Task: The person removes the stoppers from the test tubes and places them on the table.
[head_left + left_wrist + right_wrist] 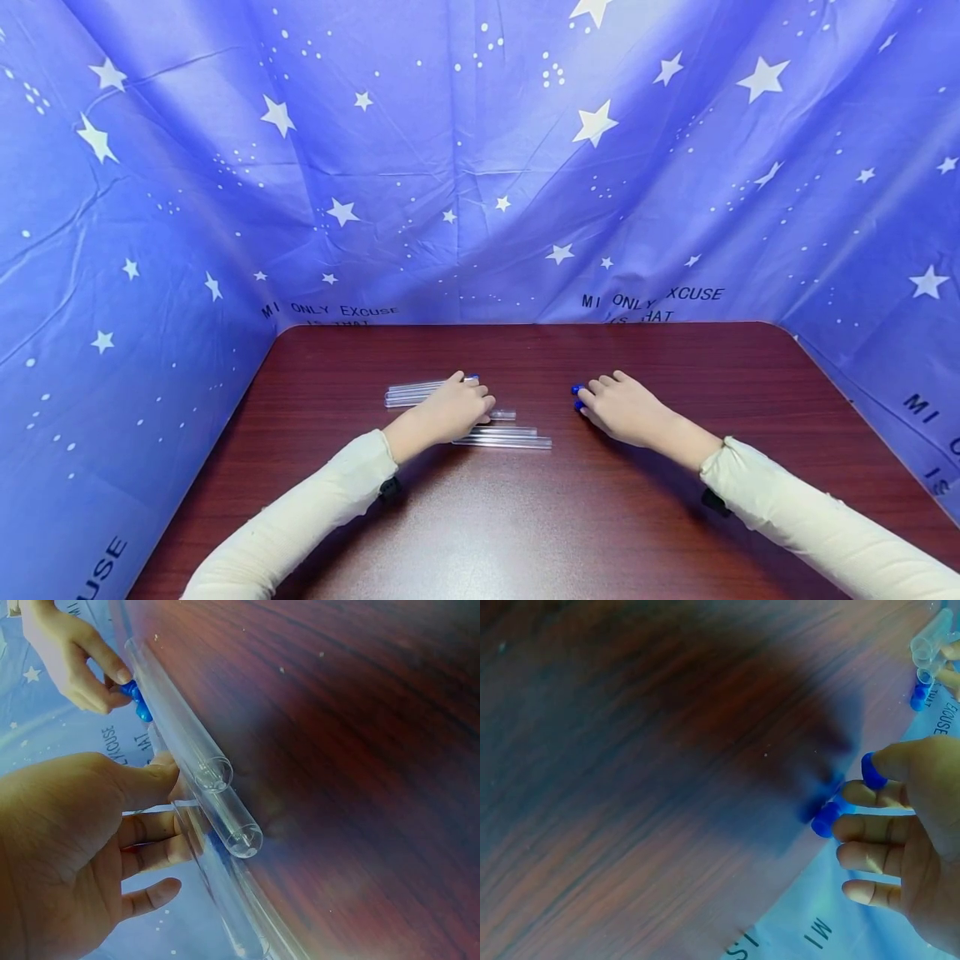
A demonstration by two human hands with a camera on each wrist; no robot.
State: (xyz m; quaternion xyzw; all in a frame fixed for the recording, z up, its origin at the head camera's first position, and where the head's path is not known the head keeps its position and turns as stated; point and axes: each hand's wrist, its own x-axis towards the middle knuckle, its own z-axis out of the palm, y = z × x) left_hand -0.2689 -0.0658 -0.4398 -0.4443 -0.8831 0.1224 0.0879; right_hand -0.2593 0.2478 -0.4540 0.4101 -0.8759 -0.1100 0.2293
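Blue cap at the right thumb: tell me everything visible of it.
The blue cap is small and deep blue, with a curved outer side; it looks plastic. The right hand pinches it between thumb and index finger, right of the clear tubes in the head view. It is partly hidden; contact with the tabletop is unclear.

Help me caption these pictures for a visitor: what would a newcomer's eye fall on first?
Probably the vivid blue, white-starred curtain, hanging behind and beside the dark red table. After that, likely the clear tubes by the left hand and the small blue caps at the right hand.
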